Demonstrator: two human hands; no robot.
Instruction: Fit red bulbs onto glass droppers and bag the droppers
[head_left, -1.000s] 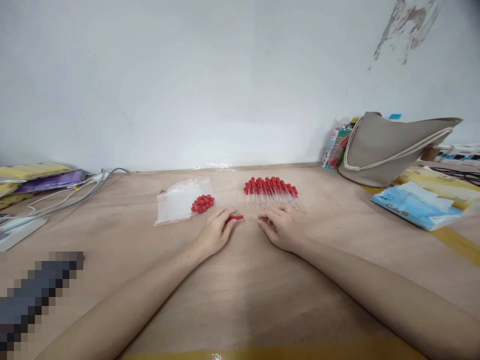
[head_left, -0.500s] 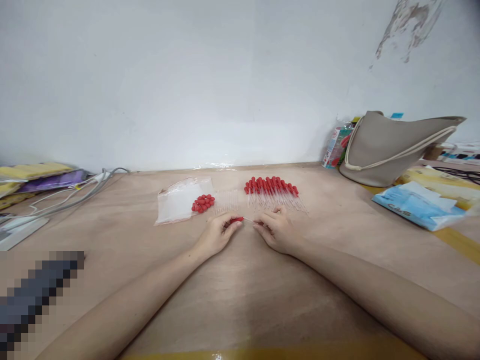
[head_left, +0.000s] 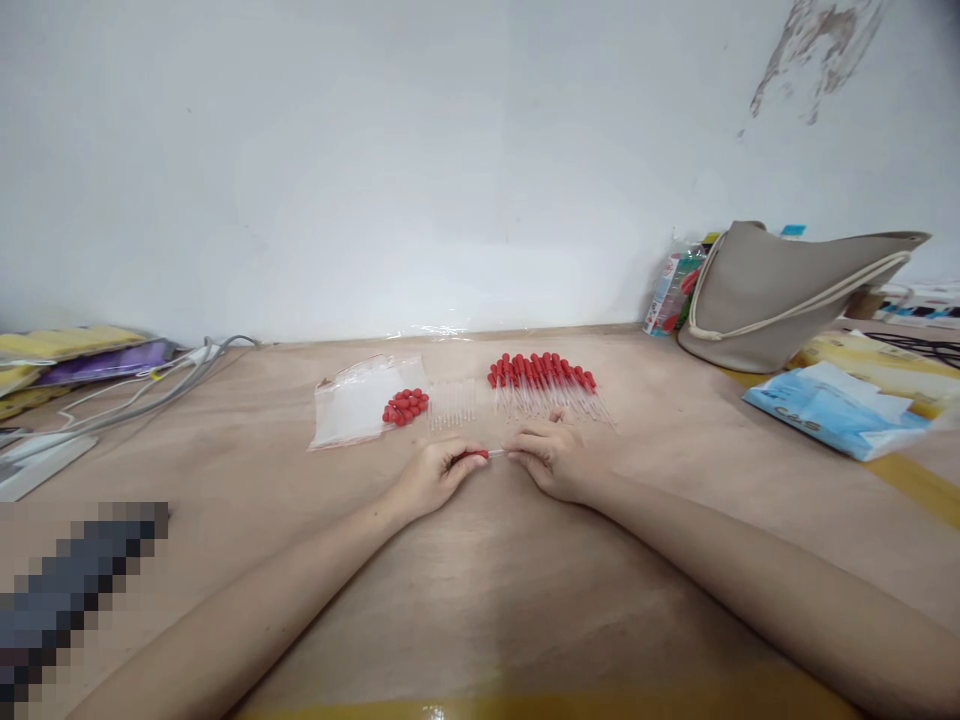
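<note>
My left hand (head_left: 433, 473) pinches a small red rubber bulb (head_left: 477, 455) just above the wooden table (head_left: 480, 590). My right hand (head_left: 552, 458) pinches a thin clear glass tube (head_left: 498, 454) whose end meets the bulb between the two hands. Behind my hands lies a row of finished droppers with red bulbs (head_left: 541, 378). Left of them lie bare clear tubes (head_left: 452, 403), then a small heap of loose red bulbs (head_left: 406, 406) beside a clear plastic bag (head_left: 354, 402).
A grey handbag (head_left: 780, 290) lies at the back right, with a colourful packet (head_left: 670, 285) beside it and a blue tissue pack (head_left: 832, 408) in front. Grey cables (head_left: 150, 390) and flat yellow and purple packets (head_left: 75, 352) sit at the left. A white wall rises behind.
Both hands have drawn slightly nearer to me and closer together; the red bulb and the clear tube, apart a second ago, now meet end to end.
</note>
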